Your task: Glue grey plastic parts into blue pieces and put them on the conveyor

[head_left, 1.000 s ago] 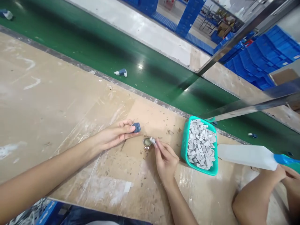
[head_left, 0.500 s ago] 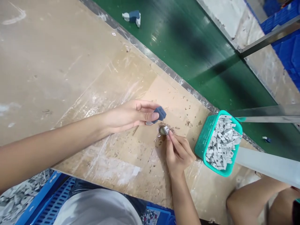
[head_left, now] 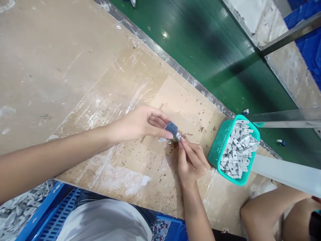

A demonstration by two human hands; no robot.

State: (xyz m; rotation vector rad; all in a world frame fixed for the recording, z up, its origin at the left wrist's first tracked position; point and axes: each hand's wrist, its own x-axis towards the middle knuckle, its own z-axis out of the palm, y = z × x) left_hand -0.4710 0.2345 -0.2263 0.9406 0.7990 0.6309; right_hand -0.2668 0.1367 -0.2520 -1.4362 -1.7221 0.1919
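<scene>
Between the thumb and fingers of my left hand point(head_left: 150, 125) is a dark blue block point(head_left: 172, 128), with a light grey part showing below it. My right hand point(head_left: 192, 160) pinches a small white piece point(head_left: 178, 136) right at the block's lower right edge; whether the two touch is hard to tell. Just under them a small round cap point(head_left: 174, 139) on the worktable point(head_left: 105, 87) is mostly hidden. To the right of my right hand stands a teal basket point(head_left: 215, 147) filled with small grey-white pieces point(head_left: 237, 150).
A green conveyor belt point(head_left: 195, 43) with a few blue-and-white parts runs behind the table's metal edge. Blue crates point(head_left: 60, 214) with small parts sit below the front edge. Another person's arm point(head_left: 265, 207) is at the lower right, beneath a pale bar point(head_left: 288, 174).
My left hand has brought the blue block down to the white piece, over the cap. My right hand has hardly moved. Parts on the belt have shifted, and the view has moved slightly.
</scene>
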